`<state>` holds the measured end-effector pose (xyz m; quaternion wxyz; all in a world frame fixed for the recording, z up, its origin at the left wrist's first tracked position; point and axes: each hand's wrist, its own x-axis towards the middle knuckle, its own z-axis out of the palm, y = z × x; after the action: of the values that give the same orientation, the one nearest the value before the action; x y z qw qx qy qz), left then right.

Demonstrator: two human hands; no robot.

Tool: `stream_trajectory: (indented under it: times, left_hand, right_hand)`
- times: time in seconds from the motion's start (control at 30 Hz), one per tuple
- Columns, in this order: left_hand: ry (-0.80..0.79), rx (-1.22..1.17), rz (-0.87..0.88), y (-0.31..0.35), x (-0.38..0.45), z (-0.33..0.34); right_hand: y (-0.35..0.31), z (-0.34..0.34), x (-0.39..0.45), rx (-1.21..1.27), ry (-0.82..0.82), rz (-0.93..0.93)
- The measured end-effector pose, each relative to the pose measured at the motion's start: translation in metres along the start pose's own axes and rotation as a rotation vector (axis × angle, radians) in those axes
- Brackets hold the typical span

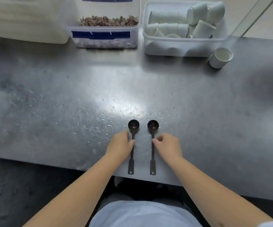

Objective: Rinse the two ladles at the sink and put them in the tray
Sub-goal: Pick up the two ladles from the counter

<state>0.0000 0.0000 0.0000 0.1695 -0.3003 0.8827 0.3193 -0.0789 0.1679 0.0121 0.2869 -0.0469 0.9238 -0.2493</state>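
At the bottom centre of the frame we see a pale blue garment (142, 213), and from either side of it our two bare forearms reach up toward the middle. Our left hand (120, 145) rests palm down, its fingertips pinched narrowly against the handle of the left ladle (132, 145). Our right hand (168, 145) mirrors it, fingers curled and closed on the handle of the right ladle (152, 145). Both ladles lie flat and parallel on the steel counter (50, 104), bowls pointing to the top of the frame, handle ends just inside the counter's near edge, a narrow bare strip between them. Water droplets (99, 125) speckle the metal left of and above the bowls.

Above the hands, the middle of the frame is wide bare counter. Along the top edge stand a white container (26, 18) at upper left, a clear box with blue clips (104, 36) holding dried pieces at upper centre, and a clear tub of white cups (181, 28) at upper right. One single cup (221, 58) stands just beside that tub, lower right of it.
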Motion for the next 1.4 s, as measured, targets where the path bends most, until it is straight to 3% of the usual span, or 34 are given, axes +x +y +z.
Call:
stream_trajectory:
  times: [0.13, 0.33, 0.43, 0.67, 0.9, 1.03, 1.4]
  left_hand:
    - [0.048, -0.07, -0.083, 0.007, 0.008, 0.002]
    - [-0.023, -0.049, -0.074, 0.012, 0.016, 0.001]
    - [-0.084, -0.098, -0.075, 0.012, 0.015, -0.001]
    - [-0.211, -0.64, -0.17, 0.01, -0.018, -0.02]
    - [-0.059, -0.817, -0.216, 0.01, -0.089, -0.037]
    - [0.089, -0.942, -0.336, 0.003, -0.134, -0.037]
    - [0.513, -1.186, -0.434, -0.067, -0.275, -0.044]
  right_hand:
    - [-0.005, 0.007, 0.007, 0.005, 0.007, 0.053]
    - [-0.004, 0.012, 0.022, 0.025, -0.05, 0.072]
    - [-0.001, 0.012, 0.024, 0.164, -0.121, 0.071]
    - [0.002, -0.013, 0.0, 0.518, -0.222, 0.065]
    - [-0.022, -0.038, -0.033, 0.614, -0.392, -0.057]
    - [-0.048, -0.035, -0.052, 0.611, -0.52, -0.153]
    - [-0.127, 0.04, -0.16, 0.404, -0.925, -0.403]
